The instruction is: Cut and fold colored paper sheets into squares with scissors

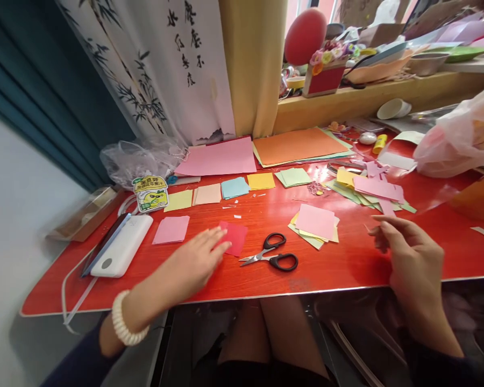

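Observation:
My left hand, a cream coil band on its wrist, lies with fingers stretched out, the fingertips at the left edge of a red paper square. Just right of that square are black-handled scissors, blades pointing left. My right hand is held over the table's right side with thumb and fingers drawn together. A thin sliver shows by its fingertips, too small to name. Between the scissors and my right hand sits a loose stack of pink, yellow and green paper squares. Pink paper squares lie left of my left hand.
Small stacks of coloured squares, including blue ones, form a row behind. Larger pink and orange sheets lie farther back. Paper offcuts and a plastic bag are right; a white power bank is left.

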`<action>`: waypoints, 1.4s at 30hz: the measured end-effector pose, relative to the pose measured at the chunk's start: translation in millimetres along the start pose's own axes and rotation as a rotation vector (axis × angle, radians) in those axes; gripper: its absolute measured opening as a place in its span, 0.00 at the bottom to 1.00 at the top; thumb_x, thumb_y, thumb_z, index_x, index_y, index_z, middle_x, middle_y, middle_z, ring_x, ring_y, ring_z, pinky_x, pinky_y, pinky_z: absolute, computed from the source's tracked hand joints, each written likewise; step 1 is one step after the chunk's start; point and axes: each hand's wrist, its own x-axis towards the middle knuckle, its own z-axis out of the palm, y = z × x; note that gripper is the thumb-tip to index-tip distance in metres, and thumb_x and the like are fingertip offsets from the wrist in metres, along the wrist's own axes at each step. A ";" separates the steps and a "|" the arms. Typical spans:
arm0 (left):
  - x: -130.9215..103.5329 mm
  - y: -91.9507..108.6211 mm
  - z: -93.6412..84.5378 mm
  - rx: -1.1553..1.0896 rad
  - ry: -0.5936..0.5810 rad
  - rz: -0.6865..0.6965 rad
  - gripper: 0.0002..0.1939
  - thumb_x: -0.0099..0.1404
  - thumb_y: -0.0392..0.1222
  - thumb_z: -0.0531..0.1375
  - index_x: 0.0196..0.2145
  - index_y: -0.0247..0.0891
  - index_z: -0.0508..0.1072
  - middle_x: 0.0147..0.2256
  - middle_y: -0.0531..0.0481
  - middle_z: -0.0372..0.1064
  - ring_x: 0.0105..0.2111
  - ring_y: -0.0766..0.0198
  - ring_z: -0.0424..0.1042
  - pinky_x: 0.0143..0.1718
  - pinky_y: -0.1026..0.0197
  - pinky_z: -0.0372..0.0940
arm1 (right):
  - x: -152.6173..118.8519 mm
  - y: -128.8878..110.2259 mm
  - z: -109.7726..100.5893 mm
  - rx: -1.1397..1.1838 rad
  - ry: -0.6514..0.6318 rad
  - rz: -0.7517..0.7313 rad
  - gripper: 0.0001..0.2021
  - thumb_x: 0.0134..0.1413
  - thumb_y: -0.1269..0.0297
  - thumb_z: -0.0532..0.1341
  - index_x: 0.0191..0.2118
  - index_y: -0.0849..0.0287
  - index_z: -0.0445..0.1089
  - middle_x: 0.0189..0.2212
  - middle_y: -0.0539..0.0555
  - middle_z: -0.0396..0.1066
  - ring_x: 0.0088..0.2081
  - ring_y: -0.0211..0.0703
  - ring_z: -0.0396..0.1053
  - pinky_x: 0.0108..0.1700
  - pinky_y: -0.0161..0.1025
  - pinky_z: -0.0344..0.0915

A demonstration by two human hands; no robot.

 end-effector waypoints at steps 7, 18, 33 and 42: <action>-36.9 37.3 47.3 -0.086 0.090 -0.183 0.21 0.70 0.37 0.46 0.60 0.38 0.60 0.60 0.44 0.59 0.58 0.55 0.60 0.57 0.49 0.60 | -64.1 -95.7 45.6 -0.172 -0.622 -0.717 0.17 0.62 0.57 0.48 0.45 0.53 0.71 0.28 0.55 0.70 0.22 0.40 0.66 0.23 0.36 0.64; -33.6 42.4 38.5 -0.076 0.258 -0.291 0.18 0.69 0.36 0.47 0.54 0.35 0.66 0.55 0.43 0.66 0.54 0.55 0.66 0.54 0.49 0.63 | -67.5 -88.1 110.5 -0.508 -0.867 -1.004 0.10 0.57 0.68 0.56 0.42 0.59 0.73 0.31 0.57 0.62 0.31 0.46 0.63 0.33 0.41 0.62; -25.2 19.0 43.3 -0.142 0.289 -0.392 0.27 0.70 0.46 0.47 0.62 0.33 0.52 0.64 0.36 0.46 0.66 0.51 0.40 0.63 0.41 0.48 | -81.1 -29.0 40.0 -0.356 -0.736 -0.683 0.22 0.61 0.58 0.54 0.61 0.48 0.59 0.59 0.55 0.59 0.59 0.55 0.57 0.56 0.56 0.63; 130.3 44.5 35.7 -0.953 -0.004 -0.277 0.20 0.65 0.37 0.48 0.53 0.39 0.65 0.55 0.41 0.64 0.56 0.54 0.62 0.55 0.50 0.60 | -19.3 -12.9 24.1 -0.501 -0.268 -0.296 0.26 0.60 0.48 0.49 0.54 0.63 0.66 0.50 0.65 0.70 0.52 0.57 0.67 0.52 0.55 0.64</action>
